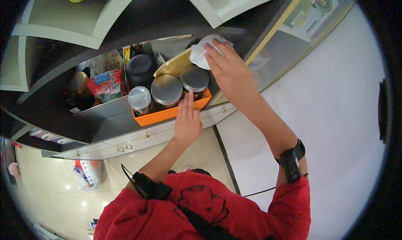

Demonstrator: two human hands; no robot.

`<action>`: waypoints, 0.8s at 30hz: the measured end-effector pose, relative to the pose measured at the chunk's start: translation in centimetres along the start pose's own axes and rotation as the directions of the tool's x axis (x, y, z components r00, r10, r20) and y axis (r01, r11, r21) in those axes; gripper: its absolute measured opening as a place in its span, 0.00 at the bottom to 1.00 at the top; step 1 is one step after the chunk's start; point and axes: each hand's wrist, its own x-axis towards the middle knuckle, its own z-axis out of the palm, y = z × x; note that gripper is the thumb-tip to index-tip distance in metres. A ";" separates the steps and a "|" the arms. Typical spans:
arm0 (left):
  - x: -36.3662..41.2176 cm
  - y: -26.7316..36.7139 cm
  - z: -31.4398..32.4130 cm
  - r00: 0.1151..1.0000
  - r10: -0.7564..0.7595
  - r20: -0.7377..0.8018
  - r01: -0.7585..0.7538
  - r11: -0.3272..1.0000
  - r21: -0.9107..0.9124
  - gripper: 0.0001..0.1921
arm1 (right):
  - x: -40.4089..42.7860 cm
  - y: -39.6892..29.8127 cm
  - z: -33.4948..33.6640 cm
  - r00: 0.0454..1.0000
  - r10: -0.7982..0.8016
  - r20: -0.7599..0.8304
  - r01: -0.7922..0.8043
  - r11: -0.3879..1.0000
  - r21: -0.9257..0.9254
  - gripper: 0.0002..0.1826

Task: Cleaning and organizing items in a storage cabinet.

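Note:
My right hand [230, 72] has a crumpled white cloth or tissue [202, 53] under its fingers, at the back right of an orange box [161, 117]. My left hand [188, 124] lies over the box's front rim, fingers extended and close together, with the tips near a jar. Whether it grips the rim is not clear. Inside the box stand two jars with metal lids [166, 89] and a smaller container with a clear lid [139, 97]. A dark rounded container [140, 67] and a tan packet [176, 62] sit behind them.
The box stands on a dark cabinet shelf [116, 125] above white drawers [138, 142]. Left of it, a grey bin [103, 106] holds a red printed bag [110, 83]. White cubbies [66, 36] overhang the shelf. A gold-edged glass door [276, 29] borders the right. A plastic bag [89, 174] lies on the floor.

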 end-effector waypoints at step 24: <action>0.6 -0.5 1.4 0.990 -0.020 -0.138 0.010 0.997 -0.074 0.25 | -1.4 -4.0 10.4 0.894 0.368 0.254 -0.415 0.895 0.164 0.22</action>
